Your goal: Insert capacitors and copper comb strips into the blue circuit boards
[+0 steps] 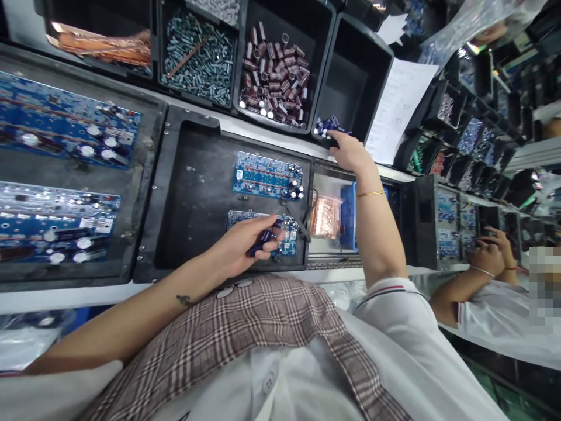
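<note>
Dark blue capacitors point(262, 242) are held in the curled fingers of my left hand point(245, 242), over the lower blue circuit board point(289, 242) in a black tray point(193, 187). The upper circuit board point(267, 174) lies just beyond it. My right hand point(348, 152) reaches into the near end of a black bin point(350, 76), its fingertips at a small pile of dark blue capacitors point(331, 124). Whether those fingers grip one is too small to tell.
Bins of brown capacitors point(276, 76) and green parts point(201, 58) stand along the back. Larger boards point(65, 117) lie in the left tray. A blue box point(349, 216) sits under my right forearm. At the far right a co-worker's hands point(493, 254) are beside more boards.
</note>
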